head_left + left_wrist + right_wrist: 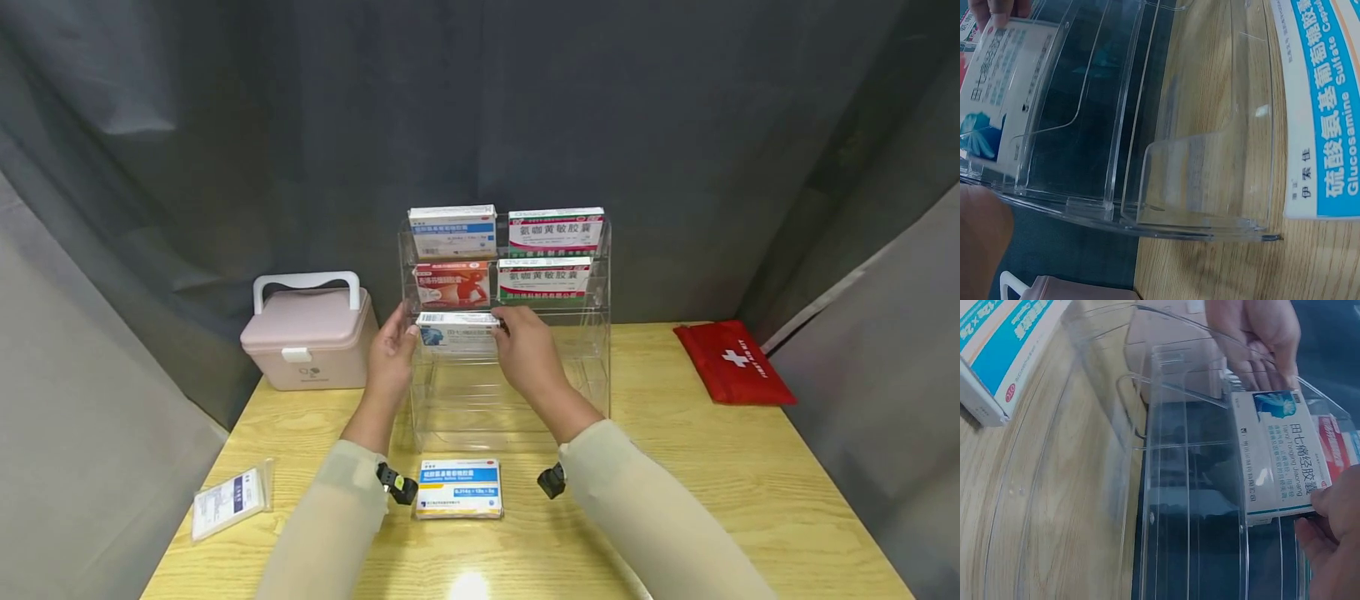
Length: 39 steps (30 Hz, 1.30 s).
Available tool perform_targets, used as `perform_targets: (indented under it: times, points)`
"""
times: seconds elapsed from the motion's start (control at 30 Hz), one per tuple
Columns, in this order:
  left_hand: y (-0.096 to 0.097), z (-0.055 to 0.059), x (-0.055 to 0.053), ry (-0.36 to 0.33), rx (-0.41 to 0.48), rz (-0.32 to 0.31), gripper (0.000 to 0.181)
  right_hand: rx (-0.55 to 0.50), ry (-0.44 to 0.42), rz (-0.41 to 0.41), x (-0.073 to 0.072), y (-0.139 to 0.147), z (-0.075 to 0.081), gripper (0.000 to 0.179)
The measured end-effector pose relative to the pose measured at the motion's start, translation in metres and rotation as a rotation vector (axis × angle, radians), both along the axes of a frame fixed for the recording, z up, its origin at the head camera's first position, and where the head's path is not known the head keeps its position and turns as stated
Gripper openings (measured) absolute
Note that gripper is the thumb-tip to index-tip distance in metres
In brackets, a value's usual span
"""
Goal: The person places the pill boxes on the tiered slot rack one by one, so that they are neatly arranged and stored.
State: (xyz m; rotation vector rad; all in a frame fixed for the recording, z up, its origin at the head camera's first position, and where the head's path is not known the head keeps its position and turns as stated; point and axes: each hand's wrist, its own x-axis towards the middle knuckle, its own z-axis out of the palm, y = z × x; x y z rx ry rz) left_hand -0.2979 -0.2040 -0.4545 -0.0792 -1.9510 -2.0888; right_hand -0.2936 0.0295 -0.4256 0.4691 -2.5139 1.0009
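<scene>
A white medicine box point(459, 335) with a blue picture at one end sits in the left of the third tier down of a clear acrylic rack point(510, 429). My right hand point(528, 354) pinches its right end between thumb and finger. My left hand point(391, 358) is at the box's left end, thumb touching its corner and fingers loosely bent along the rack's side wall. The right wrist view shows both the box point(1272, 453) and the thumb side of the left hand point(1260, 334). Before the rack lie blue-and-white glucosamine boxes point(459, 490), stacked flat.
Upper tiers hold a blue-and-white box point(453, 237), a red box point(452, 286) and two pink-and-green boxes point(555, 233). Left of the rack stands a pink case point(307, 342) with a white handle. A bagged white pack point(228, 504) lies front left, a red first aid pouch point(731, 362) right.
</scene>
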Motion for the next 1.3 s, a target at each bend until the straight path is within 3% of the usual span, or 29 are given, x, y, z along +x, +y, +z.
perform_targets:
  times: [0.3,0.43,0.67,0.8,1.03,1.17,1.3]
  points:
    - [-0.003,-0.002,0.0,0.009,-0.009,-0.001,0.06,0.046,0.081,-0.016,-0.003,-0.009,-0.002,0.032]
    - [-0.002,-0.001,-0.001,0.013,0.001,-0.002,0.06,0.053,0.065,-0.012,-0.003,-0.008,-0.001,0.035]
    - [-0.001,-0.002,-0.002,0.01,0.006,-0.012,0.06,0.016,0.019,0.01,0.007,0.004,-0.004,0.057]
    - [-0.001,-0.002,-0.001,0.006,0.003,-0.008,0.06,-0.009,0.04,0.035,0.028,0.014,-0.011,0.057]
    - [-0.001,-0.002,-0.001,0.002,0.011,-0.013,0.06,0.028,0.046,0.18,0.085,0.027,-0.031,0.048]
    - [-0.001,-0.002,-0.002,0.013,0.02,-0.008,0.06,0.093,0.031,0.297,0.106,0.033,-0.049,0.044]
    - [-0.001,-0.002,-0.001,0.003,0.014,-0.004,0.06,0.168,-0.057,0.417,0.119,0.038,-0.076,0.038]
